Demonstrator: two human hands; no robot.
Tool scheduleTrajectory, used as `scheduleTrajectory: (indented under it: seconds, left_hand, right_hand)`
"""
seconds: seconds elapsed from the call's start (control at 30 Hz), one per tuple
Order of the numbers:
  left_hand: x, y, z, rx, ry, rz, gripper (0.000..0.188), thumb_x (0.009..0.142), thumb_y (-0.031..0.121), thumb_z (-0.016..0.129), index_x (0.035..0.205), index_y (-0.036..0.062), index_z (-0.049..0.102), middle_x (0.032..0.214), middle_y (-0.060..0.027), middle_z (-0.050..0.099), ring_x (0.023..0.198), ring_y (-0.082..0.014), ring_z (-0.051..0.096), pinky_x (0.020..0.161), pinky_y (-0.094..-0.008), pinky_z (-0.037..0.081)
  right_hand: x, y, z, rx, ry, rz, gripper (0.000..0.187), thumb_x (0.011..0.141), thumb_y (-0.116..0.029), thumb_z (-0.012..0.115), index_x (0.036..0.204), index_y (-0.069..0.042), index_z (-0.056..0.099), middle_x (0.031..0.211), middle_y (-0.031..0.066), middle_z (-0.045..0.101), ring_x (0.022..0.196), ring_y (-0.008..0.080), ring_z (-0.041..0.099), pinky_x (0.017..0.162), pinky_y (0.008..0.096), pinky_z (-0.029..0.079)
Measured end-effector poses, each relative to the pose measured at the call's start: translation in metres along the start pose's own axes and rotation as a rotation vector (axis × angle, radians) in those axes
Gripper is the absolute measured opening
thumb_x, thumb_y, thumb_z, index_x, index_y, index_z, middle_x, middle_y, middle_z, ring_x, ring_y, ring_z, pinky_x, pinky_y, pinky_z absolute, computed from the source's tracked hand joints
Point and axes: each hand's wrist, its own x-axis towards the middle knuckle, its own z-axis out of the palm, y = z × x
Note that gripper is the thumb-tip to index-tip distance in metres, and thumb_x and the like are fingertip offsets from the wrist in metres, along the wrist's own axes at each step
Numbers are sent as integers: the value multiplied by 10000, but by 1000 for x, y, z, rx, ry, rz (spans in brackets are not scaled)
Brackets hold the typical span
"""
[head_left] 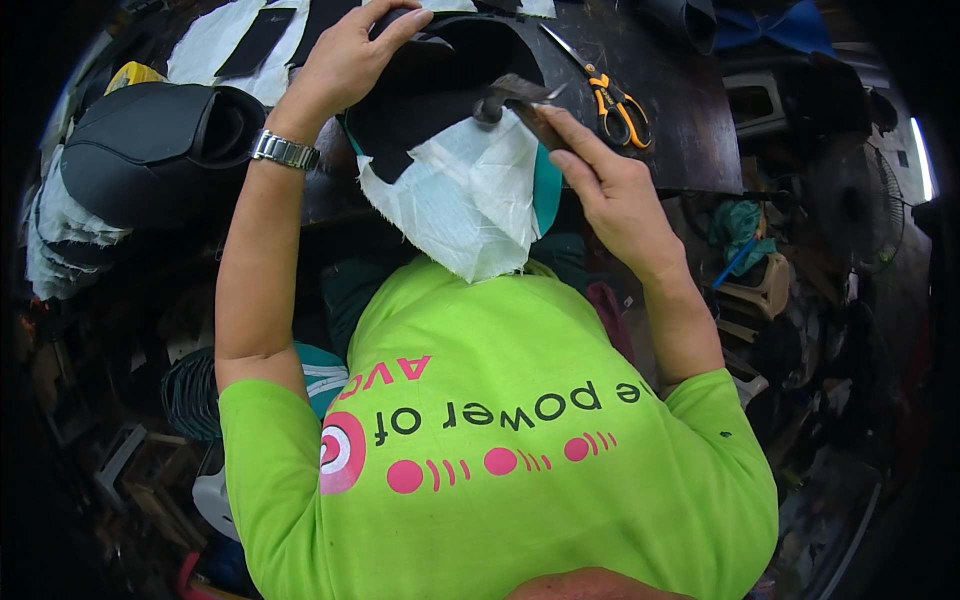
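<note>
My right hand (620,195) is closed round the handle of a hammer (515,92), its dark metal head just above a piece of white fabric (475,180). The fabric has frayed edges and hangs over the near table edge toward my green shirt. It lies against a black curved sheet (480,60) with a teal edge showing at the side. My left hand (350,55), with a metal watch on the wrist, grips the far left part of the black sheet between thumb and fingers. The fingertips are partly hidden at the top of the view.
Orange-and-black scissors (612,100) lie partly open on the dark table (690,130), right of the hammer. Curled black sheets (150,140) are stacked at the left, with a yellow object (133,76) behind. White cloth (225,40) lies far left. A fan (870,190) stands right.
</note>
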Motion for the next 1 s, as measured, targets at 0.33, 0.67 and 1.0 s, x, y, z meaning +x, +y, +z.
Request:
scheduleTrajectory:
  seconds: [0.33,0.67,1.0]
  left_hand:
    - [1,-10,-7,290,-88,16,555,1025,554,565,1368,126,644,1275,-135,702,1183,-283,659,1030,-355,475]
    - [28,26,9,643,-279,-17,578,1061,544,486,1433,115,590,1361,-204,648,1204,-363,657,996,-395,530]
    - [25,14,23,629,-230,-38,650,1019,611,517,1470,144,561,1170,-225,728,1039,-365,727,914,-402,553]
  right_hand:
    - [-5,9,-12,62,16,-47,413,1008,-253,650,1419,-223,620,1096,244,716,964,405,711,838,410,568]
    - [34,29,21,-213,35,-157,473,1033,-339,588,1490,-259,491,888,207,726,818,449,697,720,495,570]
    - [21,33,27,-198,178,7,475,1046,-343,558,1505,-263,463,903,217,721,830,440,706,745,536,549]
